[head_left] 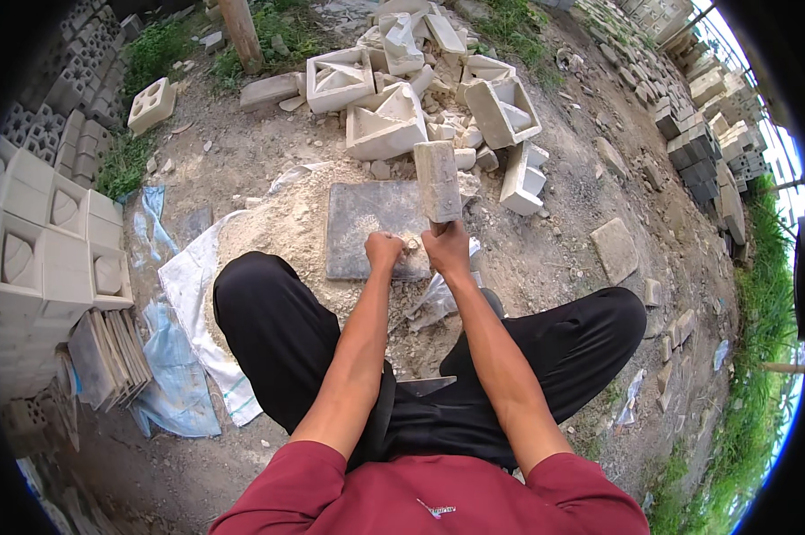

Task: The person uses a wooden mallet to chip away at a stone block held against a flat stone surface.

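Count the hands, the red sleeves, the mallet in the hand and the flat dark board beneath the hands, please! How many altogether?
Hands: 2 (left hand, right hand)
Red sleeves: 2
Mallet: 1, in the right hand
Flat dark board: 1
Total: 6

A blocky tan mallet (437, 181) is held near a dusty dark slab (350, 218) lying flat.
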Tool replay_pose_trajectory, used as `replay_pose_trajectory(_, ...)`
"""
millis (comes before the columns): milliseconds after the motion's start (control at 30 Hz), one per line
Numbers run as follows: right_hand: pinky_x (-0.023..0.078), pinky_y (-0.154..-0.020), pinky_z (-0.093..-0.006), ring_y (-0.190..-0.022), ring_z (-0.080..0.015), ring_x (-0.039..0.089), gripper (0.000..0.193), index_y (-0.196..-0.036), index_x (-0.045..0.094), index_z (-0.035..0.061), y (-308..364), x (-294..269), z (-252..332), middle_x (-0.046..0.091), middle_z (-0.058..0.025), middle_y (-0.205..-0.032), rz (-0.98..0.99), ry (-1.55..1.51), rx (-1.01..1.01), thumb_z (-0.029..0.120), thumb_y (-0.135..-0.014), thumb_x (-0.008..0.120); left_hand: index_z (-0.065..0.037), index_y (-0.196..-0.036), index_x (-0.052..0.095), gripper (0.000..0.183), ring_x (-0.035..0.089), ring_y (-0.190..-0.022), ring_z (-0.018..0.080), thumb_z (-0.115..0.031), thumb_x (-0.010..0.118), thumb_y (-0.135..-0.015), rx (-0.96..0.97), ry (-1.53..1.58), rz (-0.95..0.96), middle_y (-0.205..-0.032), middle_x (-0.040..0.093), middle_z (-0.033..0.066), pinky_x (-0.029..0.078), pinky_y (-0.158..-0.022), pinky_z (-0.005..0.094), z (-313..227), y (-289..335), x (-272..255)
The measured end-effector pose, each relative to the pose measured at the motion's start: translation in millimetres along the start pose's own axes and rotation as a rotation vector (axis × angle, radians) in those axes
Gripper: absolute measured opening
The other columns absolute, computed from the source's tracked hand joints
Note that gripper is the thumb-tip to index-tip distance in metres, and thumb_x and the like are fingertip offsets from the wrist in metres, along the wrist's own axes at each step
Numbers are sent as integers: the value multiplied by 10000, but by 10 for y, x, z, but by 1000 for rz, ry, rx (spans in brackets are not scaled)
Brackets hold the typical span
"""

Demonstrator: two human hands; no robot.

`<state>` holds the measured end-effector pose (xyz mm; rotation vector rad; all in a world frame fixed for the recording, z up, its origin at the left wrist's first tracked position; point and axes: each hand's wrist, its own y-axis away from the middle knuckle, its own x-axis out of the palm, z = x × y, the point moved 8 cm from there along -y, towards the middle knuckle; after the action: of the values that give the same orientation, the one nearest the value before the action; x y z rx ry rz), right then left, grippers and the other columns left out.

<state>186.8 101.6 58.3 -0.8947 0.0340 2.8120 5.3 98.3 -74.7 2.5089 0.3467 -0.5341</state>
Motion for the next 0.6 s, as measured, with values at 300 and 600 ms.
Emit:
replay_pose_trajectory(300, 509, -926, -462, -1038, -438, 640, 542, -1174, 554, -82, 371, 278, -576, 673, -302, -1031, 272, 329, 242, 209, -736, 685, -44, -759, 745, 126, 714, -706, 324, -133, 711, -676, 63, -99, -116, -732, 712, 184, 570, -712, 394, -135, 49, -7)
replay_pose_trajectory(600, 543, -827, -439, -968, -436, 666, 536, -1101, 582, -94, 190, 141, -189, 682, -293, -992, 183, 86, 100, 244, -709, 723, -67, -933, 723, 202, 658, -956, 380, -169, 668, -769, 472, -331, 68, -1037, 663, 206, 532, -843, 461, -236, 121, 73)
